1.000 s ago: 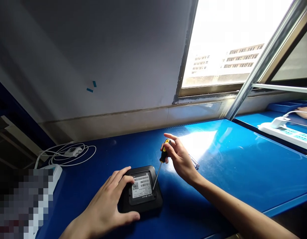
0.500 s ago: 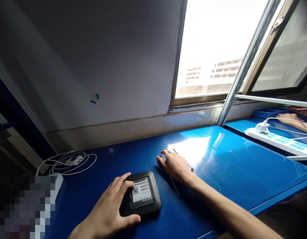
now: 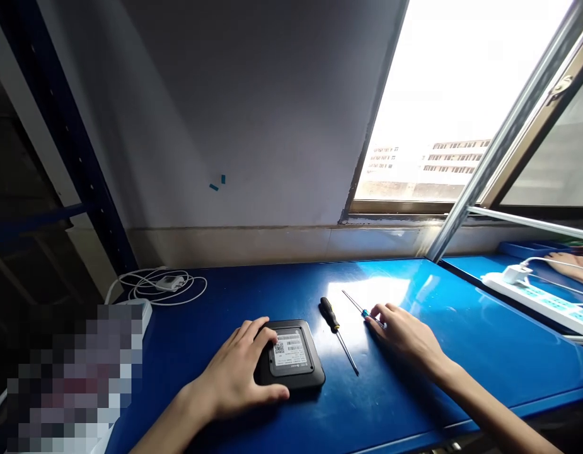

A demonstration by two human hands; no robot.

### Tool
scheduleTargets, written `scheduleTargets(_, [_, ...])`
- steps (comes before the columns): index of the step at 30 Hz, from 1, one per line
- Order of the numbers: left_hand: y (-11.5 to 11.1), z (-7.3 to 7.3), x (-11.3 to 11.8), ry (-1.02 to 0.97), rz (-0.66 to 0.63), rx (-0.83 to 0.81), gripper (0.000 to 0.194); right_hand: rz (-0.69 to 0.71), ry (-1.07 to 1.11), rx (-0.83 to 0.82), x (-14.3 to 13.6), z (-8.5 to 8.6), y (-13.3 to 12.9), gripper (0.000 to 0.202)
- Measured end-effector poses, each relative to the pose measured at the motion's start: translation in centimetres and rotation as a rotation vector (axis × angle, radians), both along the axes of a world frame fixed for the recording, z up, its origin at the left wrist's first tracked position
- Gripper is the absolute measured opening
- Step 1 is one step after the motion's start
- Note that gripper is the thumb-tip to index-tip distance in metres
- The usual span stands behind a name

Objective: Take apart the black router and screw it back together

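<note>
Two poses: left hand (image 3: 237, 366) clamped across the black device (image 3: 294, 354); right hand (image 3: 404, 331) curled at a blue-collared screwdriver (image 3: 365, 313), grip unclear.

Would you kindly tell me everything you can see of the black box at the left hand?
The black box is flat and squarish, with rounded corners, and looks like plastic. It lies flat on the blue table. A bordered panel on its upper face bears a white label with a square code and print too small to read. The left hand grips and partly hides its left side, thumb along the near edge.
</note>
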State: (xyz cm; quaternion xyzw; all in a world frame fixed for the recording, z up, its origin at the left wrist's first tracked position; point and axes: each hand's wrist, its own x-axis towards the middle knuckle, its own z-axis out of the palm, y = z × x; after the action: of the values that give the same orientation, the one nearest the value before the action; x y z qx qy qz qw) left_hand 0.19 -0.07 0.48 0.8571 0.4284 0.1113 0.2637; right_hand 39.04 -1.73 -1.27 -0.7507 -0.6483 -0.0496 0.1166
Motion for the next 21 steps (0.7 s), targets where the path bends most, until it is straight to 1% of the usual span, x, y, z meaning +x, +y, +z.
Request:
scheduleTargets(2, [0.0,0.0,0.0,0.003,-0.007,0.000,0.068,-0.005,0.036,-0.013,0.9,0.1,-0.9,0.035])
scheduleTargets(4, [0.0,-0.1,-0.1,0.002,-0.014,0.011,0.067,-0.009,0.074,-0.009,1.3,1.0,-1.7,0.040])
scheduleTargets(6, [0.1,-0.2,-0.2,-0.021,-0.027,0.043,0.065,0.038,0.167,-0.006,1.0,2.7,-2.7,0.047])
scheduleTargets(8, [0.1,-0.3,-0.3,-0.047,-0.039,0.071,0.064,0.155,0.437,-0.028,0.1,4.7,-3.7,0.052])
scheduleTargets(9, [0.1,-0.4,-0.4,-0.056,-0.043,0.080,0.064,0.190,0.518,-0.054,-0.6,5.7,-4.3,0.055])
scheduleTargets(11, [0.2,-0.5,-0.4,-0.062,-0.049,0.082,0.064,0.236,0.598,-0.124,-2.0,7.2,-5.1,0.056])
scheduleTargets(12, [0.2,-0.5,-0.4,-0.060,-0.049,0.078,0.065,0.258,0.614,-0.167,-2.6,7.7,-5.5,0.055])
scheduleTargets(16, [0.2,-0.4,-0.5,-0.041,-0.046,0.061,0.068,0.310,0.590,-0.271,-4.3,8.3,-5.9,0.050])
scheduleTargets(21, [0.2,-0.7,-0.6,-0.080,-0.044,0.087,0.066,0.354,0.530,-0.282,-4.8,8.8,-5.9,0.047])
